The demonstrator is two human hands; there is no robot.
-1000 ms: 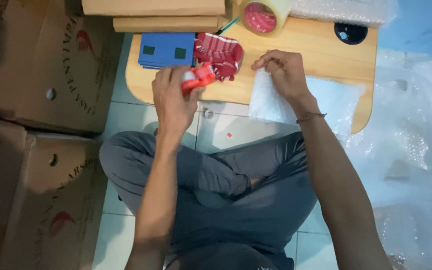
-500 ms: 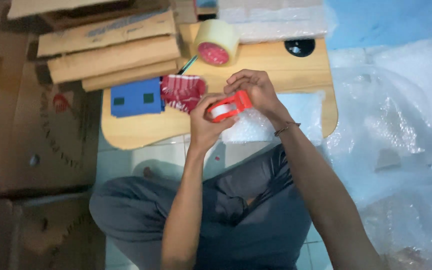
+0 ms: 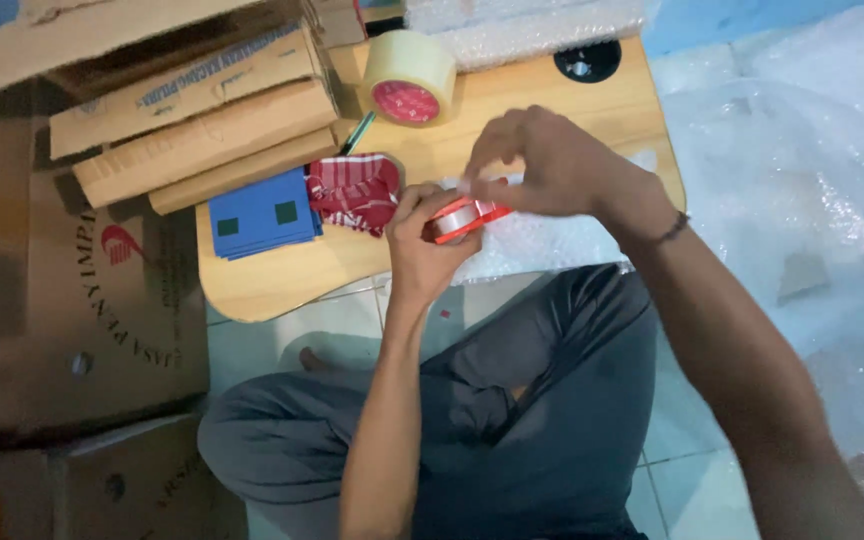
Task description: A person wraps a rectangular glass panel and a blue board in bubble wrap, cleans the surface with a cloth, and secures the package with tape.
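Centre frame: left hand [image 3: 422, 250] grips red tape dispenser [image 3: 462, 217] steady; right hand [image 3: 552, 165] fingers pinched on tape end, w/ bubble wrap [image 3: 552, 240] below.

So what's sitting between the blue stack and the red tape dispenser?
A red-and-white patterned packet lies between the blue stack and the red tape dispenser, seen in the head view.

Head view, looking down. The left hand [image 3: 430, 248] grips a red plastic tape dispenser [image 3: 459, 219] above a low wooden table [image 3: 272, 285]; the right hand [image 3: 552, 165] pinches at its top. A bubble-wrap sheet [image 3: 542, 245] lies beneath, with blue cards [image 3: 260, 213] and a large roll of clear tape [image 3: 409, 78] nearby.
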